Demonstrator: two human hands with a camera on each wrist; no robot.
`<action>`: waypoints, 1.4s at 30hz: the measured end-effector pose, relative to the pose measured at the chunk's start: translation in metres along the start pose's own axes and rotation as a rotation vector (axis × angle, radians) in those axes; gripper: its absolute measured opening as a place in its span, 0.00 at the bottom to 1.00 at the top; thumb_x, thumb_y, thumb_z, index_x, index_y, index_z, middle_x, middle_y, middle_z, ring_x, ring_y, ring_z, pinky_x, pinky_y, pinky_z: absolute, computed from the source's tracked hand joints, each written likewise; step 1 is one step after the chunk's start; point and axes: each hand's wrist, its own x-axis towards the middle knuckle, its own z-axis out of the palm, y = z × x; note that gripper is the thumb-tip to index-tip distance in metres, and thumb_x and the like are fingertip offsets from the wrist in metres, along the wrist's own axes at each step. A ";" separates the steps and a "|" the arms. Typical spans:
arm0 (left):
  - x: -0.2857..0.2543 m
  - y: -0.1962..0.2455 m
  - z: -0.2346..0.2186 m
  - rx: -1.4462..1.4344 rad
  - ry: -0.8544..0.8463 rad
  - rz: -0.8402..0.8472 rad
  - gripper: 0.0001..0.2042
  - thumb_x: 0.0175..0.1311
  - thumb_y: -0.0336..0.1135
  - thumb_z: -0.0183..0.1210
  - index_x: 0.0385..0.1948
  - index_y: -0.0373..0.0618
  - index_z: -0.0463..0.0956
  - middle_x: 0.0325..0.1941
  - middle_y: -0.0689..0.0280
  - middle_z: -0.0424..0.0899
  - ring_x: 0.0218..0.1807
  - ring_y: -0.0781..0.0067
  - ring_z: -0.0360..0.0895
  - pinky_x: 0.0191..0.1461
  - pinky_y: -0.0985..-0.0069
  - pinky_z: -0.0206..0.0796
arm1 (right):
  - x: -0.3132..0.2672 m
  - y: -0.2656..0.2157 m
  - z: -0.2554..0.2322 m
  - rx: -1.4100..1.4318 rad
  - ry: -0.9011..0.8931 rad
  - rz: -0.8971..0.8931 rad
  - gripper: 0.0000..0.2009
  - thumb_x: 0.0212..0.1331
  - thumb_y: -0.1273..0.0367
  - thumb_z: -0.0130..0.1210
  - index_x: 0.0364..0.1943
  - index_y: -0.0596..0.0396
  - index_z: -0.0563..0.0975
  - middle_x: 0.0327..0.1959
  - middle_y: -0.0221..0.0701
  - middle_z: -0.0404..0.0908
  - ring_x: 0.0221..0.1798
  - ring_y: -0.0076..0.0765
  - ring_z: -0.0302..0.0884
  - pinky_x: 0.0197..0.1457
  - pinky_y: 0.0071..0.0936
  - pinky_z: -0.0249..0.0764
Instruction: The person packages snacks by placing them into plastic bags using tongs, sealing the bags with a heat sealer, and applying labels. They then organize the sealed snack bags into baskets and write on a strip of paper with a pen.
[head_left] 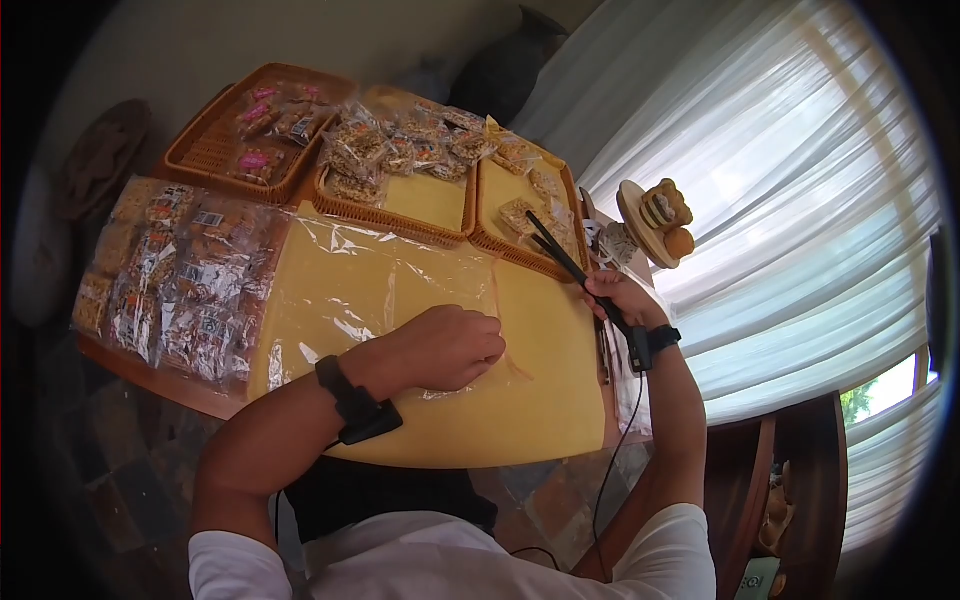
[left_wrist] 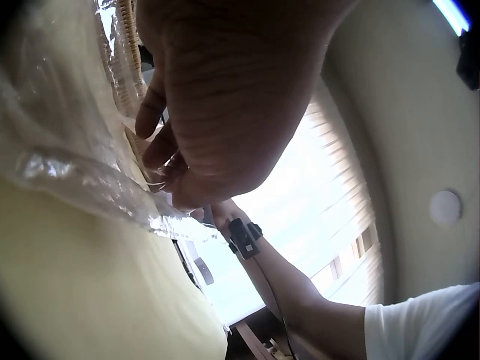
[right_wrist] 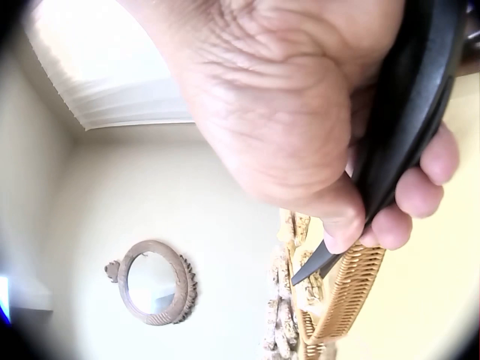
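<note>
My left hand [head_left: 430, 345] is curled low over the yellow tabletop, pinching the edge of a clear plastic bag [head_left: 340, 290]. In the left wrist view, the bag's crinkled edge [left_wrist: 97, 191] runs up to the fingertips [left_wrist: 176, 176]. My right hand [head_left: 625, 295] grips black tongs [head_left: 562, 255] at the table's right side. Their tips point into the right wicker basket [head_left: 520, 252], over packs of a nutty snack [head_left: 522, 215]. In the right wrist view, the fingers [right_wrist: 416, 191] wrap around the tongs' dark handle [right_wrist: 409, 90].
Two more baskets stand at the back: the middle basket [head_left: 395, 215] with snack packs, the left basket [head_left: 215, 165] with pink-labelled packs. Rows of packaged snacks [head_left: 180, 280] under clear film cover the table's left end. A round wooden stand [head_left: 650, 225] with decorations is beyond the right edge.
</note>
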 end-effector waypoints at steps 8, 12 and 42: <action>0.001 0.000 -0.006 0.028 0.009 -0.013 0.06 0.65 0.35 0.65 0.34 0.48 0.78 0.38 0.63 0.78 0.42 0.55 0.80 0.46 0.58 0.72 | -0.102 0.026 0.018 0.080 -0.068 0.027 0.10 0.78 0.64 0.59 0.46 0.58 0.82 0.27 0.29 0.83 0.20 0.22 0.74 0.26 0.20 0.69; 0.004 0.009 -0.015 0.075 0.022 -0.008 0.05 0.66 0.35 0.64 0.35 0.48 0.78 0.37 0.63 0.77 0.41 0.56 0.80 0.46 0.59 0.72 | -0.134 0.042 0.037 0.045 -0.075 0.107 0.11 0.78 0.64 0.60 0.43 0.58 0.84 0.26 0.26 0.82 0.22 0.20 0.75 0.27 0.19 0.70; -0.027 -0.050 -0.072 0.396 -0.418 -0.299 0.22 0.74 0.33 0.53 0.68 0.48 0.79 0.75 0.60 0.79 0.75 0.56 0.75 0.82 0.49 0.59 | -0.080 -0.002 0.068 -0.478 -0.237 -0.048 0.17 0.64 0.63 0.73 0.51 0.58 0.89 0.27 0.22 0.83 0.28 0.16 0.76 0.34 0.21 0.71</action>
